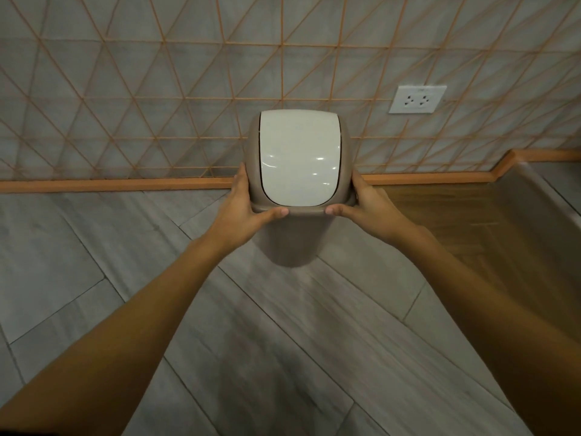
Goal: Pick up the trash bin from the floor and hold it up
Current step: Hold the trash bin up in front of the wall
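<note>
A taupe plastic trash bin (294, 240) with a glossy white swing lid (298, 157) is in the middle of the head view, in front of the wall. My left hand (243, 202) grips the left side of its rim, thumb along the front edge. My right hand (366, 204) grips the right side the same way. The bin's rounded bottom shows above the grey floor, with no contact visible. Both arms are stretched forward. The fingers behind the rim are hidden.
A grey wall with an orange line pattern (157, 89) stands close behind the bin, with an orange baseboard (110, 185). A white double socket (417, 99) is on the wall at right. A wooden-floored section (471, 221) lies to the right, grey floor tiles (94, 247) elsewhere.
</note>
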The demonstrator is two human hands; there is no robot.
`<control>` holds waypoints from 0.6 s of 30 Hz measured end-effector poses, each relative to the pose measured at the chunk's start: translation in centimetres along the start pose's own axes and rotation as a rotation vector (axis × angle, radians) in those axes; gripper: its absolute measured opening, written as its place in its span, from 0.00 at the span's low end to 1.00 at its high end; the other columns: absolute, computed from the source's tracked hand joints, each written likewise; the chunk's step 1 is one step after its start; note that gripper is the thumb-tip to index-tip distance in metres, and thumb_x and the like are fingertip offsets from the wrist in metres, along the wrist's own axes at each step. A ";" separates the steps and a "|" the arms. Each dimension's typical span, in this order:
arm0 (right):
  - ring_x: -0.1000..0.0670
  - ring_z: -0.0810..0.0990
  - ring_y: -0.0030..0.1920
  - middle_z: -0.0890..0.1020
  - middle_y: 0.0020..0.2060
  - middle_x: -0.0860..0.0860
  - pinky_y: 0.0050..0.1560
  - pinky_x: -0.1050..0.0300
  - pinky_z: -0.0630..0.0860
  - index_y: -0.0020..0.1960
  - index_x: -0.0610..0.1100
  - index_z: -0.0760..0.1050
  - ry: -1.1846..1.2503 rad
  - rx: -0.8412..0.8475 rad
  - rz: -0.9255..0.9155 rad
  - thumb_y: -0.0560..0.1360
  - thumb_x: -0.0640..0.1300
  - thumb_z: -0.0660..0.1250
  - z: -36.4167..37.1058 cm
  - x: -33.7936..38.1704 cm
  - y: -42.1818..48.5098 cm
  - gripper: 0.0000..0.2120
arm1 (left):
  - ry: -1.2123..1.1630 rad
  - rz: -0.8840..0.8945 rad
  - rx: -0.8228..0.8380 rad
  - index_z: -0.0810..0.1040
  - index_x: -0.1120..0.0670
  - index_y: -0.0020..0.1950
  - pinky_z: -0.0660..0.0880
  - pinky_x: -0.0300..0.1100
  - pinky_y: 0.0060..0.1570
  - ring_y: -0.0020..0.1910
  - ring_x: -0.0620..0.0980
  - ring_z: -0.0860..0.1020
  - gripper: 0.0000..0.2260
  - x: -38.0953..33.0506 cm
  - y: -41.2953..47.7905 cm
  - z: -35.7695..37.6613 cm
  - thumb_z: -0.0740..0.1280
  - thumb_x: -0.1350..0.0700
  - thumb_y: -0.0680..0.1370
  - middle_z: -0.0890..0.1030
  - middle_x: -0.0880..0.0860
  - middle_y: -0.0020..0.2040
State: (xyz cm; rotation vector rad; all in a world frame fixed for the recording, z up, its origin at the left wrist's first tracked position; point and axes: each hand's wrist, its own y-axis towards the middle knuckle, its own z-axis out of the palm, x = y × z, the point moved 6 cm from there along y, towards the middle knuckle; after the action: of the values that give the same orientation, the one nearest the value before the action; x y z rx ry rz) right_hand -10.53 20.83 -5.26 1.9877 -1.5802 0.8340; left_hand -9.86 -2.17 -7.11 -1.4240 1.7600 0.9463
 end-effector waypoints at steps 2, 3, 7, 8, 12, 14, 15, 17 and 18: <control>0.48 0.71 0.68 0.73 0.70 0.49 0.58 0.61 0.67 0.78 0.45 0.54 0.021 -0.013 0.009 0.72 0.50 0.73 0.1 0.0 1.4 0.42 | -0.002 -0.013 0.011 0.54 0.46 0.78 0.68 0.53 0.71 0.72 0.47 0.67 0.48 0.2 1.5 -0.3 0.76 0.38 0.65 0.67 0.48 0.75; 0.49 0.71 0.68 0.72 0.70 0.49 0.59 0.62 0.67 0.78 0.45 0.54 0.037 -0.013 0.018 0.73 0.48 0.72 0.1 0.0 2.0 0.41 | -0.005 -0.017 0.014 0.54 0.47 0.78 0.68 0.51 0.71 0.71 0.46 0.67 0.47 0.3 2.2 -0.4 0.77 0.41 0.66 0.67 0.49 0.75; 0.47 0.73 0.67 0.73 0.69 0.48 0.65 0.53 0.71 0.78 0.45 0.55 0.088 -0.005 0.056 0.74 0.46 0.71 0.2 -0.7 4.0 0.38 | -0.002 -0.028 -0.008 0.54 0.51 0.78 0.68 0.43 0.68 0.69 0.45 0.67 0.46 0.6 4.2 -0.2 0.77 0.47 0.69 0.68 0.50 0.75; 0.45 0.73 0.67 0.74 0.69 0.47 0.67 0.49 0.72 0.78 0.45 0.55 0.101 -0.005 0.064 0.74 0.46 0.71 0.1 -0.8 4.4 0.37 | 0.004 -0.031 -0.018 0.54 0.52 0.78 0.68 0.44 0.68 0.70 0.48 0.68 0.46 0.8 4.6 -0.1 0.77 0.47 0.69 0.68 0.51 0.75; 0.46 0.73 0.67 0.74 0.69 0.47 0.65 0.53 0.72 0.77 0.44 0.57 0.083 -0.025 0.080 0.75 0.45 0.70 -0.3 -1.2 5.8 0.36 | 0.042 -0.042 -0.027 0.54 0.54 0.78 0.66 0.41 0.65 0.72 0.52 0.67 0.45 1.2 6.1 0.0 0.77 0.46 0.69 0.67 0.52 0.75; 0.48 0.73 0.63 0.73 0.69 0.46 0.54 0.65 0.73 0.77 0.44 0.58 0.064 -0.027 0.091 0.76 0.45 0.69 -0.2 -1.5 6.5 0.34 | 0.047 -0.047 -0.026 0.54 0.55 0.78 0.65 0.42 0.67 0.73 0.53 0.66 0.46 1.0 6.6 0.0 0.77 0.45 0.69 0.67 0.53 0.75; 0.49 0.73 0.60 0.73 0.69 0.46 0.46 0.73 0.72 0.77 0.43 0.58 0.059 -0.029 0.099 0.76 0.45 0.69 -0.2 -1.6 6.8 0.33 | 0.046 -0.056 -0.023 0.54 0.55 0.78 0.66 0.45 0.70 0.74 0.53 0.66 0.48 1.0 6.7 0.1 0.77 0.43 0.68 0.66 0.53 0.75; 0.50 0.71 0.57 0.73 0.68 0.44 0.32 0.79 0.69 0.76 0.43 0.59 0.048 -0.044 0.111 0.77 0.43 0.67 -0.2 -2.0 7.3 0.30 | 0.052 -0.079 -0.027 0.53 0.55 0.78 0.66 0.52 0.73 0.74 0.54 0.66 0.53 0.9 7.0 0.2 0.76 0.36 0.63 0.66 0.53 0.76; 0.50 0.71 0.56 0.73 0.67 0.43 0.29 0.81 0.68 0.75 0.42 0.60 0.043 -0.054 0.115 0.78 0.43 0.66 -0.2 -2.1 7.5 0.29 | 0.056 -0.094 -0.033 0.52 0.54 0.78 0.66 0.54 0.73 0.75 0.54 0.65 0.55 1.1 7.1 0.2 0.74 0.33 0.61 0.65 0.53 0.76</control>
State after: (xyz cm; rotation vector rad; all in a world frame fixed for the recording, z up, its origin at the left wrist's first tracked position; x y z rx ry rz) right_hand -18.17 20.73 -6.68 1.8443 -1.6874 0.8625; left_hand -17.01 -1.55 -7.26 -1.5533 1.7086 0.8977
